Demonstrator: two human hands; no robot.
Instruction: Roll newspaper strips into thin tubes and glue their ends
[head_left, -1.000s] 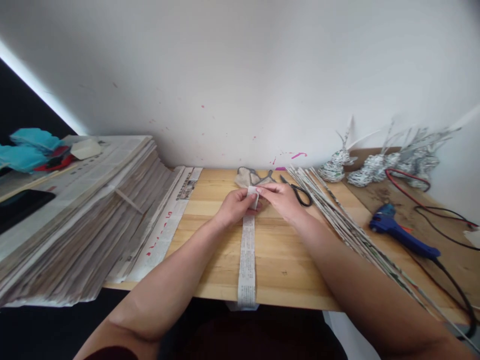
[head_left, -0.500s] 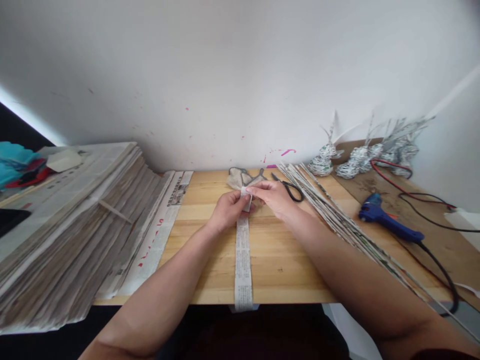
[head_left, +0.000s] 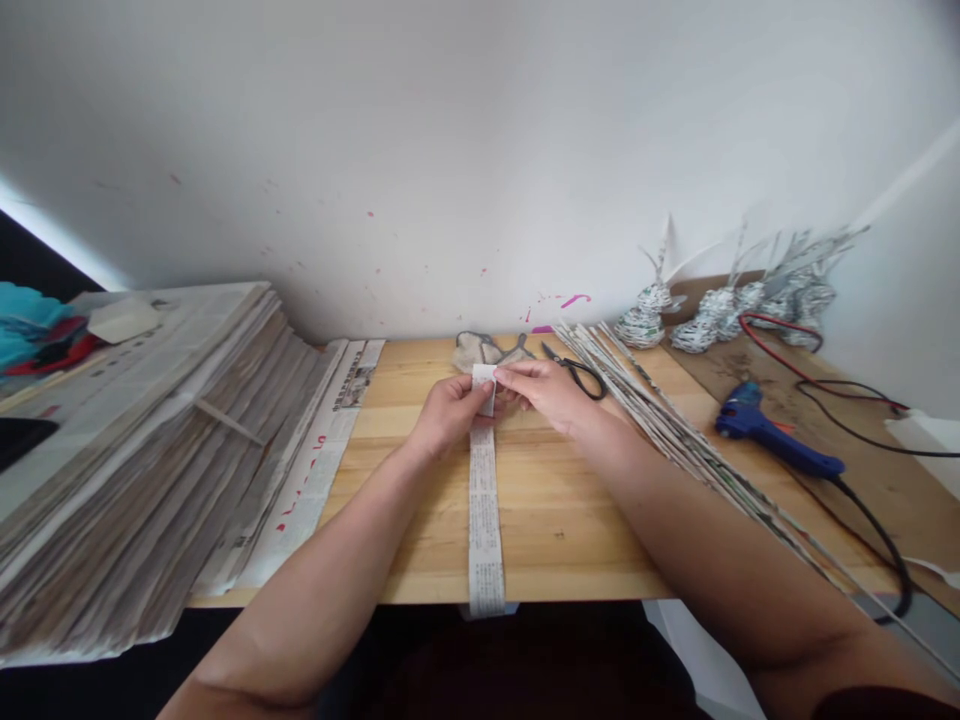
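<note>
A long, narrow newspaper strip (head_left: 486, 520) runs from the table's front edge up to my hands, its far end folded back over itself. My left hand (head_left: 450, 408) pinches the folded part from the left, thumb on top. At the right corner of the same end, my right hand (head_left: 541, 388) grips the paper between thumb and index finger. Just beyond my hands lies a greyish-beige glove (head_left: 471, 350), partly hidden. Black-handled scissors (head_left: 585, 380) rest right behind my right hand.
Tall newspaper stack (head_left: 187, 430) on the left, flat sheets (head_left: 319, 460) beside it. Thin rolled paper sticks (head_left: 675, 440) lie under my right forearm's outer side. A blue glue gun (head_left: 780, 440) with cords and woven paper figures (head_left: 641, 318) stand at right on cardboard (head_left: 697, 375).
The folded end of the strip has shifted slightly left and shows flatter and wider between my fingers. My left hand has moved a little left with it.
</note>
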